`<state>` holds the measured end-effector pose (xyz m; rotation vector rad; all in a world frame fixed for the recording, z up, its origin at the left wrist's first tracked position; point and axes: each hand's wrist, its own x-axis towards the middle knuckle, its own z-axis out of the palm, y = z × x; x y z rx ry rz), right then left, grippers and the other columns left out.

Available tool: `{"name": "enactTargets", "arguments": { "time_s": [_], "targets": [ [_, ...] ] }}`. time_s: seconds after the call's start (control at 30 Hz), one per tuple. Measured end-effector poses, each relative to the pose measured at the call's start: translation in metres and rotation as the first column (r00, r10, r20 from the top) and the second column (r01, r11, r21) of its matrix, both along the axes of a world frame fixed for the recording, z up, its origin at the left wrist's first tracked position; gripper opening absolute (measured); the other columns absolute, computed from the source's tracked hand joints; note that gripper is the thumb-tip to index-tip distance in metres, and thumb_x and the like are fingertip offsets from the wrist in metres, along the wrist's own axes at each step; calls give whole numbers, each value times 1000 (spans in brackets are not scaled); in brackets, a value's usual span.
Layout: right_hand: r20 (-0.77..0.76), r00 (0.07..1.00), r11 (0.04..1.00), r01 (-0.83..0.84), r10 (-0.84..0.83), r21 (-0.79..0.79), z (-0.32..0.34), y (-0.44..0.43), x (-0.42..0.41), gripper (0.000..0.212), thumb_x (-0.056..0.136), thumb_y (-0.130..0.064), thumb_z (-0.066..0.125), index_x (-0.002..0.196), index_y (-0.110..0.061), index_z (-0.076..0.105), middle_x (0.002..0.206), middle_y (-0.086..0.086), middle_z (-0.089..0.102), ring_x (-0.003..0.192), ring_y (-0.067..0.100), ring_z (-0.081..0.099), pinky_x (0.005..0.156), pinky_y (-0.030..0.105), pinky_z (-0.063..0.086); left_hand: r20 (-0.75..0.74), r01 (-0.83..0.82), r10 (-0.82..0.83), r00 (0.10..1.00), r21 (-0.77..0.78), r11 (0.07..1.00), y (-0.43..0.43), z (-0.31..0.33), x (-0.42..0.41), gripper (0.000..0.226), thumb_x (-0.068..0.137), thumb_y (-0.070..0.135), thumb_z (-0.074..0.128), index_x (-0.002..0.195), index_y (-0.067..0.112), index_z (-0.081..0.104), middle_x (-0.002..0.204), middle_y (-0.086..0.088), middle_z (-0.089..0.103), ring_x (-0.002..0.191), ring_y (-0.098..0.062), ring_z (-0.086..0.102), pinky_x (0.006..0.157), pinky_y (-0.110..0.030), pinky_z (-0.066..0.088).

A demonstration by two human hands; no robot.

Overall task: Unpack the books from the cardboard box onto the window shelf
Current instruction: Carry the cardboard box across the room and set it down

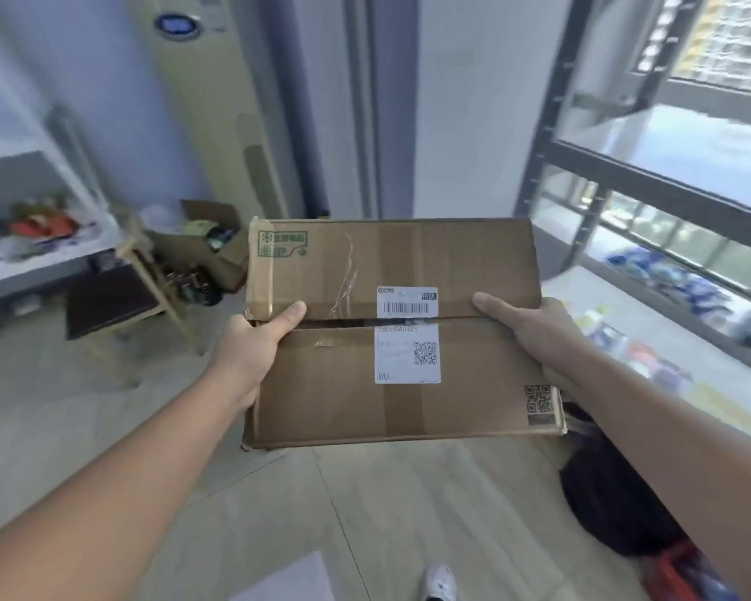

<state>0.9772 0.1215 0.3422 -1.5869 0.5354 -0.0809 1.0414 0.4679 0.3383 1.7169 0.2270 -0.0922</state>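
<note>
A brown cardboard box (343, 383) hangs in the air in front of me, its top flaps shut with a slit between them and a white shipping label across the slit. My left hand (256, 340) grips its left edge, thumb on top. My right hand (538, 336) grips its right edge, thumb on the flap. No books show; the box hides its contents. The pale window shelf (668, 336) runs along the right under the window.
A dark metal rack (590, 167) stands on the window shelf, with blurred coloured items lying along it. A tall air conditioner (209, 123) stands at the back. At left are a white shelf unit (40, 262), a wooden stool (139, 297) and an open carton (209, 249). A black bag (608, 501) sits on the floor at right.
</note>
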Motion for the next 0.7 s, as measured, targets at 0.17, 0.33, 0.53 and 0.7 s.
{"name": "enactTargets", "arguments": {
  "time_s": [0.17, 0.33, 0.53, 0.7],
  "targets": [
    [-83, 975, 979, -206, 205, 6, -26, 47, 138, 76, 54, -54, 99, 109, -8, 78, 92, 7, 85, 83, 28, 83, 78, 52, 68, -74, -196, 199, 977, 47, 979, 49, -20, 63, 56, 61, 58, 86, 93, 12, 82, 99, -10, 82, 102, -33, 75, 102, -56, 55],
    [-169, 922, 936, -353, 349, 9, -56, 103, 251, 86, 48, -60, 97, 115, -9, 77, 98, 9, 85, 87, 30, 82, 83, 51, 67, -112, -312, 321, 940, 90, 946, 102, -51, 130, 32, 78, 51, 85, 89, 21, 84, 89, 6, 83, 101, -21, 73, 95, -41, 55],
    [-270, 886, 924, -382, 376, 32, -111, 162, 367, 95, 46, -65, 95, 121, -12, 73, 105, 9, 83, 93, 33, 81, 89, 52, 65, -161, -312, 333, 929, 140, 940, 164, -108, 238, 9, 85, 49, 81, 80, 41, 83, 79, 23, 79, 97, -12, 70, 80, -32, 49],
    [-354, 874, 939, -340, 334, 47, -170, 196, 458, 77, 57, -56, 98, 117, -15, 73, 100, 4, 85, 90, 29, 82, 86, 50, 66, -226, -270, 309, 924, 189, 944, 201, -160, 337, 9, 87, 46, 80, 79, 50, 81, 80, 17, 80, 97, -19, 73, 87, -38, 57]
  ]
}}
